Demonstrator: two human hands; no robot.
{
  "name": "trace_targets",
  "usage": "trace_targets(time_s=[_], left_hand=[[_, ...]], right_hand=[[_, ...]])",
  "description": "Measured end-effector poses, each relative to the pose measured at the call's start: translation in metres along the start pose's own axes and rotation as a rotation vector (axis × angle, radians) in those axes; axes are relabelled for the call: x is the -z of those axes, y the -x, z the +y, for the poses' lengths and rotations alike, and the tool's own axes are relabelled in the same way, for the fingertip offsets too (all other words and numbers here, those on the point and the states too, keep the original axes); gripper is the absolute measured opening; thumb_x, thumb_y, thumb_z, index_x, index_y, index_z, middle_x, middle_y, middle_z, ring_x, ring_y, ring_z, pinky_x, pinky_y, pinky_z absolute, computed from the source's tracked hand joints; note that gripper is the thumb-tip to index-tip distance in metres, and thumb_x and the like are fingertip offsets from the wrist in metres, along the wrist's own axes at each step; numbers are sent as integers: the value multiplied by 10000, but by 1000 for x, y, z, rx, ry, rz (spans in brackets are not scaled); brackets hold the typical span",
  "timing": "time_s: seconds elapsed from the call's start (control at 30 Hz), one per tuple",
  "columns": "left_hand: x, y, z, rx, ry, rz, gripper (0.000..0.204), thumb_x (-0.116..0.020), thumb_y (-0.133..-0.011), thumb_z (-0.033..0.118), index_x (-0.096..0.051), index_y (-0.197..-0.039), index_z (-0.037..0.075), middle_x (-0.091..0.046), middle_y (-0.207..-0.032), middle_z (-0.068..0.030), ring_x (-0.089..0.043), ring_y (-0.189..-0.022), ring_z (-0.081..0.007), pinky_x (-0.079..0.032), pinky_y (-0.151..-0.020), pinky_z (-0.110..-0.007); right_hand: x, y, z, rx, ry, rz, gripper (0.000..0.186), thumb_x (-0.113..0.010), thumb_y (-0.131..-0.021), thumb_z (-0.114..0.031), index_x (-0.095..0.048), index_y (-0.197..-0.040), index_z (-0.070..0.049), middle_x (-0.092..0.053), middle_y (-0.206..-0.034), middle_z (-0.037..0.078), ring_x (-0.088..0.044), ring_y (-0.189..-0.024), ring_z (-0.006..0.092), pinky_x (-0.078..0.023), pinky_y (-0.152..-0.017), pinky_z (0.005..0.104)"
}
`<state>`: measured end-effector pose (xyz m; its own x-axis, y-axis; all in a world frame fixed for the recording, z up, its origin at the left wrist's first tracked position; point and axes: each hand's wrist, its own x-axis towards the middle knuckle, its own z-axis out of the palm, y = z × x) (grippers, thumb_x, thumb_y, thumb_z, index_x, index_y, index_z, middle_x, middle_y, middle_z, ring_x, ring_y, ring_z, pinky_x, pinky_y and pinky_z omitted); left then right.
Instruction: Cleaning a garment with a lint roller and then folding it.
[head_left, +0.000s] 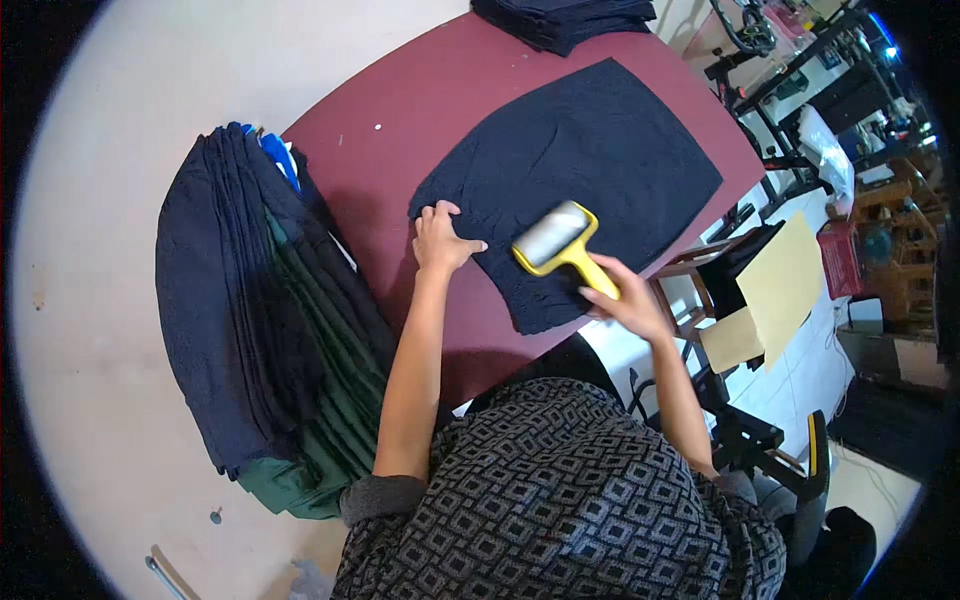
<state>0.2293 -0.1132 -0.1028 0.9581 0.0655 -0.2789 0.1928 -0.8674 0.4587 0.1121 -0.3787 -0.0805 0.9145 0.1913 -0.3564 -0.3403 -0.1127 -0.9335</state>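
Note:
A dark navy garment with a gathered, elastic-looking edge lies spread flat on a maroon tabletop. It resembles a skirt, though its exact kind is unclear. My left hand presses on its left near edge, thumb and fingers apart, gripping nothing. In my right hand is a lint roller with a yellow frame and handle and a whitish roll. My fingers wrap round the handle. The roll is over the garment's near part, close to the gathered edge; whether it touches the cloth is hard to tell.
A thick pile of folded navy and green garments stands left of the table. Another dark folded stack sits at the far edge. On the right are a chair with a yellowish board, a red crate and metal frames.

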Motion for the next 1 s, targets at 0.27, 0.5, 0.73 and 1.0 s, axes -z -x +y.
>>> trace_targets(time_s=[0.27, 0.5, 0.73, 1.0], left_hand=[[-2, 0, 3, -29, -10, 5, 750, -840, -455, 268, -459, -1087, 135, -444, -1070, -110, -426, -1030, -277, -381, -874, -408], [-6, -9, -7, 59, -32, -36, 1241, -846, -461, 343, -70, -1368, 7, 45, -1408, -258, 43, -1317, -370, -94, -1077, -413], [-13, -15, -14, 56, 38, -109, 1281, -839, -487, 350, 8, -1376, -13, 136, -1419, -244, 115, -1327, -355, -72, -1082, -438], [-16, -14, -16, 21, 97, -92, 1286, -839, -485, 358, 10, -1377, -11, 148, -1417, -242, 123, -1326, -352, -66, -1082, -435]], right_hand=[[-40, -2, 43, -48, -189, -48, 266, -427, -931, -266, -405, -1135, -95, -521, -656, 6, -446, -480, 68, -342, -402, 201], [59, 93, 79, -370, -169, -226, 241, -520, -885, -296, -544, -881, -57, -537, -666, -17, -474, -542, 45, -370, -483, 174], [2, 28, 53, -120, -61, 8, 325, -454, -915, -356, -491, -793, -57, -434, -559, -34, -417, -459, 50, -331, -408, 204], [-3, -39, 17, -62, 122, 277, 411, -493, -877, -424, -531, -744, -37, -503, -577, 7, -463, -516, 81, -358, -458, 242]])
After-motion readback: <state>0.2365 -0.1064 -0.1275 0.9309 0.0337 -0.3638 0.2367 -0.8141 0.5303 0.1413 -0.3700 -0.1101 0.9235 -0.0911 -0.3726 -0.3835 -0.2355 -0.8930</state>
